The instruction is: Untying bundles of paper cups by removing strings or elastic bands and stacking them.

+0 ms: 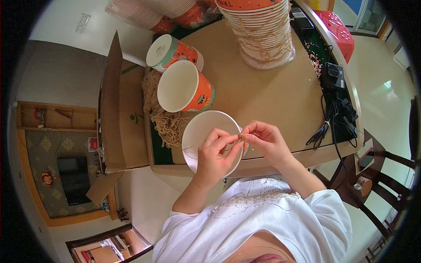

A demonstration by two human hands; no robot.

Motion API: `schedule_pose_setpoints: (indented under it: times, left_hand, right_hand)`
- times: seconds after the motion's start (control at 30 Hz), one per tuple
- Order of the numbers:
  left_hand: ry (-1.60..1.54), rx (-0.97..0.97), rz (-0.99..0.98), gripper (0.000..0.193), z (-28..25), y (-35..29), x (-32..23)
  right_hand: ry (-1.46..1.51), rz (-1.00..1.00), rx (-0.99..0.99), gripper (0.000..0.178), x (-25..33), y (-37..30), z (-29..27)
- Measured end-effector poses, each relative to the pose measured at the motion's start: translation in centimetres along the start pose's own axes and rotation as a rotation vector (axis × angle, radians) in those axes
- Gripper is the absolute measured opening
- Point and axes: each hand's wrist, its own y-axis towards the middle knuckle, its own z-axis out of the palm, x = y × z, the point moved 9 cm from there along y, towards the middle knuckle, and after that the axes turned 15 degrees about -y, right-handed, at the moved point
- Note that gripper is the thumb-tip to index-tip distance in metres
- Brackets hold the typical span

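Note:
A white-lined paper bucket (210, 119) stands tilted at the table's near edge, its mouth facing up toward me. Over its right rim my left hand (212, 155) and my right hand (266, 142) meet, fingertips pinched together. Between them is a bit of thin tan string (240, 136), mostly hidden by the fingers. A strand of similar string shows against the bucket's inner left wall. A loose heap of tan string (169, 129) lies to the left, beside a second orange and green paper bucket (203, 94).
A tall stack of paper buckets (263, 37), with string around it, stands at the back. More buckets (169, 50) lie at the far left. An open cardboard box (131, 118) adjoins the table's left side. Black cables and an adapter (333, 75) lie at the right edge.

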Motion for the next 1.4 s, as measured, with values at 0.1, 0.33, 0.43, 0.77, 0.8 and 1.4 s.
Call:
schedule_pose_setpoints:
  times: [0.1, 0.33, 0.43, 0.77, 0.8, 1.4]
  left_hand:
    - [-0.037, -0.037, 0.008, 0.012, -0.3, 0.0, 0.2]
    - [-0.136, -0.109, -0.054, 0.003, -1.6, 0.1, 0.4]
    - [-0.160, -0.129, -0.048, 0.003, -2.3, 0.0, 0.3]
    - [-0.197, -0.149, -0.143, 0.024, -2.8, -0.8, 0.5]
    - [-0.197, -0.152, -0.142, 0.024, -2.9, -0.9, 0.7]
    - [-0.036, -0.100, -0.212, 0.013, -3.3, -1.6, 3.0]
  right_hand:
    - [-0.068, -0.058, 0.022, 0.014, 0.1, 0.0, 0.2]
    - [-0.378, -0.257, -0.100, 0.022, 2.7, -0.5, 0.2]
    - [-0.679, -0.407, -0.138, 0.028, 4.9, -1.0, 1.3]
    - [-0.886, -0.489, -0.144, 0.021, 4.5, -0.5, 2.5]
    - [-0.887, -0.490, -0.141, 0.021, 4.5, -0.6, 2.6]
    - [-1.046, -0.622, -0.202, 0.022, 5.8, -1.4, 2.9]
